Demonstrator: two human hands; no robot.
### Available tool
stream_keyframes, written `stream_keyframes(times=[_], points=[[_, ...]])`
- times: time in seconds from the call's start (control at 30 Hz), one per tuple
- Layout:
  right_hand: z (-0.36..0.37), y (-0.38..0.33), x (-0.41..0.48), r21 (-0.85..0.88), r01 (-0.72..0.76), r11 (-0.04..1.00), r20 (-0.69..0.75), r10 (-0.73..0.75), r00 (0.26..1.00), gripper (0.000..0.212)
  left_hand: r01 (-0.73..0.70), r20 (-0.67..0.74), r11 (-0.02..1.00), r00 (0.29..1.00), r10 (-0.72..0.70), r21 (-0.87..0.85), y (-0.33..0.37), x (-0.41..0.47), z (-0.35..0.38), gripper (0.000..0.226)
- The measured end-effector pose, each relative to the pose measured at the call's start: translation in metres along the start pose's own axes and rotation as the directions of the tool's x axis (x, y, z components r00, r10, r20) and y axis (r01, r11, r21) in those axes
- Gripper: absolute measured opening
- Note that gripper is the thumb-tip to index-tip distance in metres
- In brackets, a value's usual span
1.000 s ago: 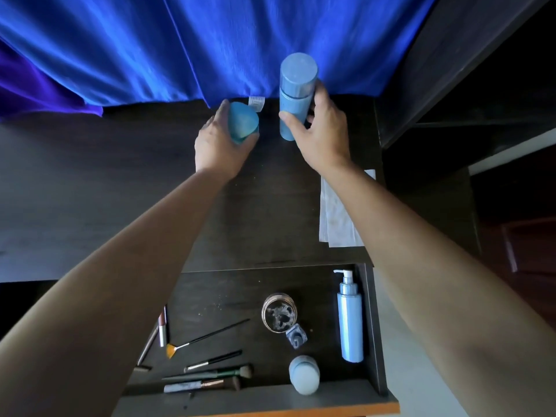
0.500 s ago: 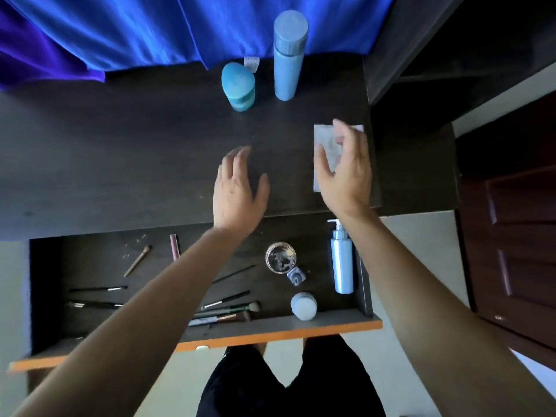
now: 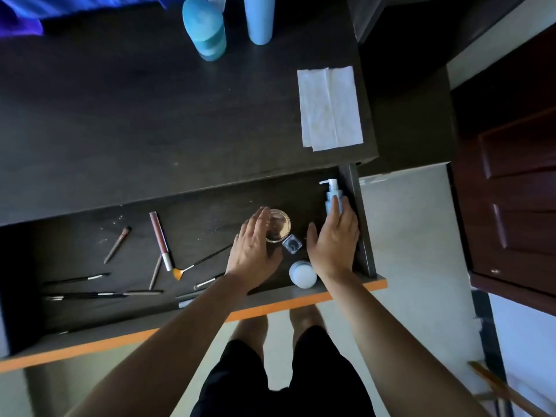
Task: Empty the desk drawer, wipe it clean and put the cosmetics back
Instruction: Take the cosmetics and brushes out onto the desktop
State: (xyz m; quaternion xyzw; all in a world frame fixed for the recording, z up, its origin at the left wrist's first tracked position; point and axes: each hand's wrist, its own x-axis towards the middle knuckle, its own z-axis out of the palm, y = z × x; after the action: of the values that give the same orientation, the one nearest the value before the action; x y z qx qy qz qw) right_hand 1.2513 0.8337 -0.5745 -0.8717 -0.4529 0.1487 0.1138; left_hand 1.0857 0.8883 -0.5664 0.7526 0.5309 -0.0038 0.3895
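Now pump bottle (image 3: 331, 196) lies under rt hand (image 3: 334, 240).

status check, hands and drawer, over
Left hand open over round clear glass jar. Right hand open over pale blue pump bottle. Dark drawer not yet emptied, thin makeup brushes scattered. Nothing blocking.

Both our arms reach toward 12 o'clock. Our left hand (image 3: 252, 251) is flat, fingers straight. Our right hand (image 3: 334, 245), at its 3 o'clock, is too.
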Motion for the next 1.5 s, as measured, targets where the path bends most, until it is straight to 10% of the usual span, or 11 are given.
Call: stream_keyframes(times=[0.43,0.87,1.5], points=[[0.0,0.001,0.013,0.058,-0.005,0.998,0.184,-0.006,0.983,0.061,0.002,-0.159,0.999,0.987,-0.01,-0.05,0.001,0.006,0.0,0.07],[-0.115,-0.076,0.034,0.491,0.341,0.802,-0.273,-0.23,0.934,0.052,-0.077,-0.477,0.997,0.877,0.063,-0.009,0.049,-0.003,-0.121,0.071],[-0.091,-0.185,0.226,0.513,0.478,0.713,-0.325,-0.354,0.877,0.06,0.216,-0.612,0.967,0.75,-0.252,-0.134,-0.007,0.158,-0.199,0.078]])
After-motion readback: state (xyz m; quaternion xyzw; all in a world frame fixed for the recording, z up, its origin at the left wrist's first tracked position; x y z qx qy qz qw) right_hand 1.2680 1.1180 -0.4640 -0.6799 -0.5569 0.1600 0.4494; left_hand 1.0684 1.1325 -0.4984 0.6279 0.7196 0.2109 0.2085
